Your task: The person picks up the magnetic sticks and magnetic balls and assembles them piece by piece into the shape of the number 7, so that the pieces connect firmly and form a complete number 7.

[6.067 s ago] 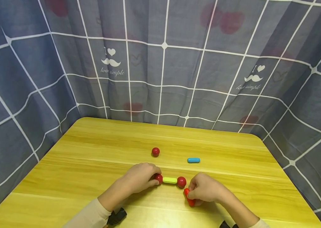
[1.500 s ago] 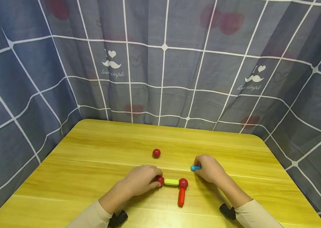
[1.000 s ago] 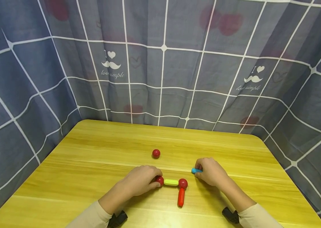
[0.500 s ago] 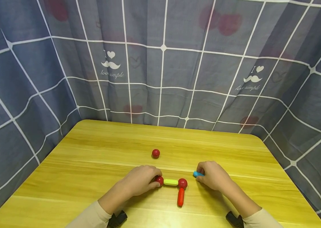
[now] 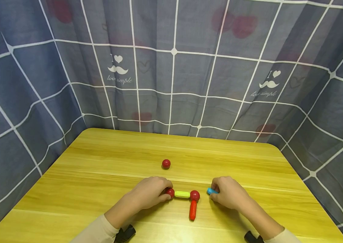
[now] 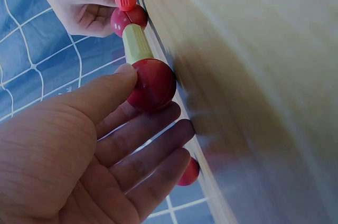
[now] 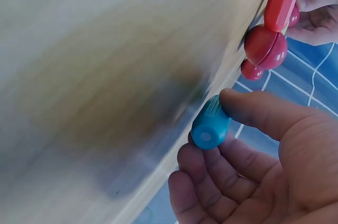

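Observation:
My left hand (image 5: 148,193) pinches a red ball (image 6: 153,85) between thumb and fingers. From that ball a yellow-green ribbed stick (image 5: 182,194) runs to a second red ball (image 5: 194,195). A red stick (image 5: 193,210) meets this second ball and points toward the near side of the table. My right hand (image 5: 229,194) grips a short blue stick (image 7: 210,123) by thumb and fingers, just right of the second ball and apart from it. In the right wrist view the blue stick's end shows a pale round spot.
A loose red ball (image 5: 166,164) lies farther back on the wooden table (image 5: 113,152). A blue-grey checked curtain (image 5: 159,67) surrounds the table's back and sides. Both wrists wear black devices.
Earlier my right hand held the red stick; it now lies against the second ball. The blue stick, taken up since, has come nearer in my right hand. My left hand stays put.

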Demonstrator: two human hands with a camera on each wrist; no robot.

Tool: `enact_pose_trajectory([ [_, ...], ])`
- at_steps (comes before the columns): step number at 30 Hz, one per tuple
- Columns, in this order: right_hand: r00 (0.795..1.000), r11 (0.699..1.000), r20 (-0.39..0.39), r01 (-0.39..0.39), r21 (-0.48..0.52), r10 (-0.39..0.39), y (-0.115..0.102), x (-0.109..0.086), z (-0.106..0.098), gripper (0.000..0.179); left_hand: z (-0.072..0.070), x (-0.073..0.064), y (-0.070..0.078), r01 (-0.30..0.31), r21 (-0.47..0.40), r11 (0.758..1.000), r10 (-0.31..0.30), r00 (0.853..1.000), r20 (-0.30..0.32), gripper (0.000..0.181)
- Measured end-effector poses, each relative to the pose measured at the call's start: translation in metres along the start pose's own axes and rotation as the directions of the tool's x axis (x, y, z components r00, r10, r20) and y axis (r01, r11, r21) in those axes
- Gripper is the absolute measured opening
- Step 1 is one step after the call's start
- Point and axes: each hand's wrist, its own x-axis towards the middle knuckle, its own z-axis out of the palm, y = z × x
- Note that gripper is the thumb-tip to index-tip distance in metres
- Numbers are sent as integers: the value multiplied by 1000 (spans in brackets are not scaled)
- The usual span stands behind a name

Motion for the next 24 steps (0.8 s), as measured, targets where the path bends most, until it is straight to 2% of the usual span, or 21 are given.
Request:
enact_pose_trajectory([
  [6, 1000, 1000, 0, 17, 13, -17, -1, -7, 1, 11, -1, 0, 0, -7, -3, 1000, 7, 1000, -2, 23],
  [16, 997, 993, 38, 68, 93, -72, -7, -17, 5, 14, -1, 0, -1, 4, -10, 1000, -4, 1000, 2, 25],
  [24, 988, 971, 119, 67, 227, -96, -10, -25, 6, 16, 2, 1, -2, 4, -17, 1000, -4, 1000, 5, 25],
])
